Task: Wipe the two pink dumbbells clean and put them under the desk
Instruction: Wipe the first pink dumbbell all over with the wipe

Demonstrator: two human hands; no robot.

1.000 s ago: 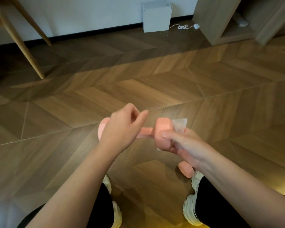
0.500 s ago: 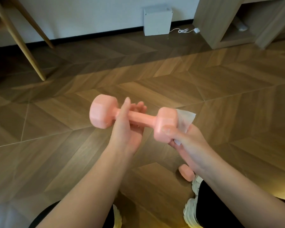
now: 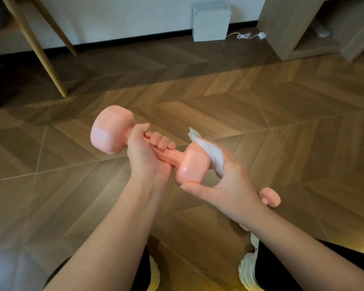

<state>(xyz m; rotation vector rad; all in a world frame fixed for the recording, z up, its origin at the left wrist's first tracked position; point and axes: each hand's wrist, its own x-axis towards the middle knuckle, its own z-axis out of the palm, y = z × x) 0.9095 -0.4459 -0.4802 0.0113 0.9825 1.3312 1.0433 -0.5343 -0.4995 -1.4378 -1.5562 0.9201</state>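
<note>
My left hand point(image 3: 149, 152) is closed around the bar of a pink dumbbell point(image 3: 111, 133), held up over the floor with one head at the upper left and the other at the lower right. My right hand point(image 3: 225, 183) presses a white wipe point(image 3: 208, 150) against the lower right head, thumb under it. The second pink dumbbell point(image 3: 270, 197) lies on the floor behind my right wrist, mostly hidden.
Wooden desk legs point(image 3: 40, 51) stand at the upper left by the wall. A white box point(image 3: 211, 22) with a cable sits against the baseboard. A wooden shelf unit point(image 3: 311, 28) stands at the upper right. My shoes point(image 3: 248, 269) are on the herringbone floor point(image 3: 261, 114) below.
The dumbbell has risen and tilted, its left head now higher. My left hand has wrapped fully round the bar. The wipe has slid over the top of the right head.
</note>
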